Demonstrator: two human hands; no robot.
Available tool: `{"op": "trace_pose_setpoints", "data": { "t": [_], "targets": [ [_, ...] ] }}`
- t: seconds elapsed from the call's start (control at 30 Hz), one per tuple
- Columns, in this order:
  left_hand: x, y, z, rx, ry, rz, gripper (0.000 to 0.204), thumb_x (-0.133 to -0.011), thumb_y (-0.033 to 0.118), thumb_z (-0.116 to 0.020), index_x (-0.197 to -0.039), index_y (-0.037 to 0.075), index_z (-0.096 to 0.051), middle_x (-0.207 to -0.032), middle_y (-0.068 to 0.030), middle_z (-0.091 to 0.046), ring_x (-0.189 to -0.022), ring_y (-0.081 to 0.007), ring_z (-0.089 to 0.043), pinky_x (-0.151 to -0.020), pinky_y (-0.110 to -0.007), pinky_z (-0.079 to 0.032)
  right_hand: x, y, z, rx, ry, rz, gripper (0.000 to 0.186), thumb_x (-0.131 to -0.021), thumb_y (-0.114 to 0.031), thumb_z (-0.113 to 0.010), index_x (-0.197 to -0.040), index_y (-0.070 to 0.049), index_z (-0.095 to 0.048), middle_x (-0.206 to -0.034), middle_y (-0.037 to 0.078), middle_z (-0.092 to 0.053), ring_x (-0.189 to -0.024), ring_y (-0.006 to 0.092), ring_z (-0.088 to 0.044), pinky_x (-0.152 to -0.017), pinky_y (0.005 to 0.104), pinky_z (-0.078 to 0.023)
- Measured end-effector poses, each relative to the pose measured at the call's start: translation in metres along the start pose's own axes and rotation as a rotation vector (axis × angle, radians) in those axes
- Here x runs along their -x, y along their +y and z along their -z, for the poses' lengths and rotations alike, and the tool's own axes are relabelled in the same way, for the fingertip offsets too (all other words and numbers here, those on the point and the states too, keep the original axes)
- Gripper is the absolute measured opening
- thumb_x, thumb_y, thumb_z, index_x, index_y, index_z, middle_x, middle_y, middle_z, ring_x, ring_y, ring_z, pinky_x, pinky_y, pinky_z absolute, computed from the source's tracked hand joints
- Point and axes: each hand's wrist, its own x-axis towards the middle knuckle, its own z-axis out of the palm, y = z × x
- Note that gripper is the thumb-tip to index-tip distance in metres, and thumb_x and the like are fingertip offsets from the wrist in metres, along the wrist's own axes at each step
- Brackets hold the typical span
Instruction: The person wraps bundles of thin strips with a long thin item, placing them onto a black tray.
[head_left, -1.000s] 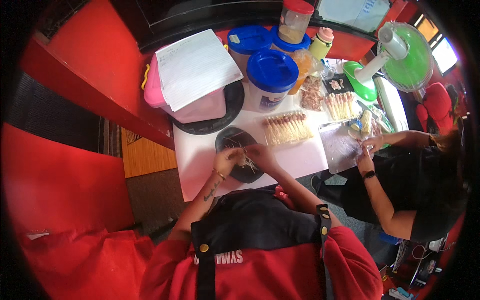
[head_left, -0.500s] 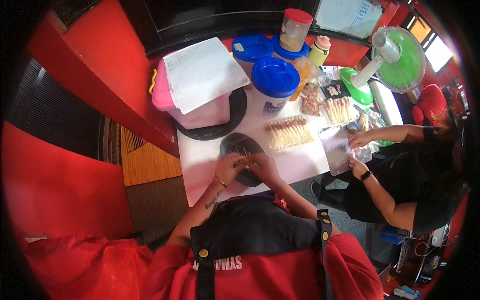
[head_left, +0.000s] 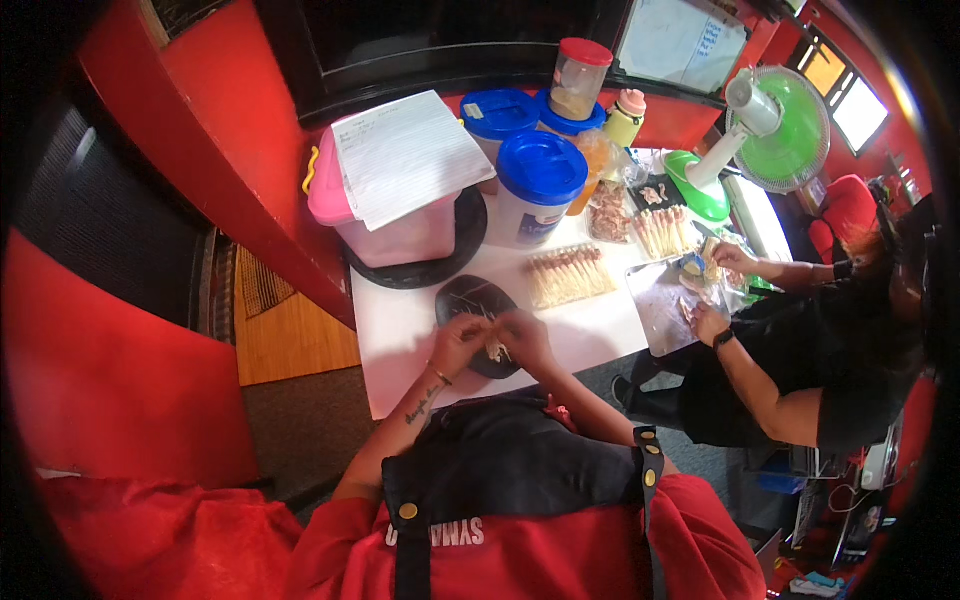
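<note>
My left hand (head_left: 460,342) and my right hand (head_left: 526,340) meet over a black plate (head_left: 472,290), fingertips pinched together. Between them hangs a small pale, stringy piece of food (head_left: 497,349), whose exact kind I cannot make out. Thin light sticks (head_left: 478,303) lie on the plate beyond my fingers. Just past the plate, to the right, sits a clear pack of pale bundles with reddish-brown ends (head_left: 570,277).
A pink tub (head_left: 400,238) topped with papers (head_left: 412,155) stands at left on a black tray. Blue-lidded containers (head_left: 542,180), meat packs (head_left: 609,213) and a green fan (head_left: 770,130) line the back. At right, a co-worker's hands (head_left: 712,325) work over a metal tray (head_left: 660,315).
The pale piece now shows below my fingers, which stay over the plate. The co-worker's far hand has risen from the metal tray, and the near hand now holds something small.
</note>
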Motion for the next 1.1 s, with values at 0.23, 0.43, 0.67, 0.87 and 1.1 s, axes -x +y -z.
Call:
{"op": "trace_pose_setpoints", "data": {
  "t": [0.23,0.43,0.67,0.87,1.1],
  "targets": [
    [-0.007,-0.008,-0.002,-0.055,0.019,-0.032,0.015,-0.077,-0.001,-0.06,-0.091,0.003,-0.058,-0.087,-0.0043,-0.057,-0.077,-0.011,-0.057,-0.069,-0.024,-0.047,-0.002,-0.002,0.007,-0.1,-0.051,-0.078,0.02,-0.078,-0.015,-0.063,-0.094,-0.003,-0.062,-0.086,0.012,-0.062,-0.079,0.0223,-0.061,-0.072,0.0297,-0.046],
    [-0.015,0.006,-0.007,-0.067,0.014,-0.058,0.013,-0.077,0.005,-0.062,-0.09,0.005,-0.058,-0.081,-0.0025,-0.059,-0.075,-0.0098,-0.056,-0.067,-0.022,-0.045,-0.013,0.001,0.01,-0.038,-0.036,-0.015,0.02,-0.079,-0.016,-0.061,-0.093,-0.002,-0.062,-0.086,0.014,-0.062,-0.079,0.0235,-0.061,-0.071,0.0312,-0.046],
    [-0.022,0.009,-0.009,-0.088,0.089,0.014,0.013,-0.08,0.009,-0.061,-0.091,0.002,-0.059,-0.082,-0.0037,-0.063,-0.074,-0.0092,-0.058,-0.066,-0.023,-0.047,-0.026,-0.006,0.008,-0.095,-0.084,-0.131,0.024,-0.079,-0.016,-0.061,-0.095,0.001,-0.06,-0.09,0.014,-0.062,-0.085,0.0218,-0.059,-0.076,0.0312,-0.045],
    [-0.023,0.006,-0.004,-0.021,0.063,0.093,0.012,-0.079,0.005,-0.063,-0.091,0.003,-0.061,-0.084,-0.0002,-0.063,-0.078,-0.0064,-0.058,-0.07,-0.021,-0.047,-0.026,0.001,0.004,-0.282,-0.116,-0.16,0.02,-0.083,-0.016,-0.057,-0.095,0.0,-0.062,-0.082,0.009,-0.063,-0.078,0.0134,-0.058,-0.071,0.0271,-0.046],
    [-0.022,-0.001,0.003,0.079,0.055,0.124,0.013,-0.079,0.011,-0.063,-0.089,0.002,-0.061,-0.081,-0.0009,-0.062,-0.074,-0.0066,-0.057,-0.068,-0.022,-0.046,-0.027,0.003,-0.004,-0.346,-0.12,-0.219,0.019,-0.083,-0.015,-0.059,-0.093,0.0,-0.062,-0.086,0.008,-0.063,-0.079,0.0128,-0.058,-0.072,0.027,-0.045]
  ]
}}
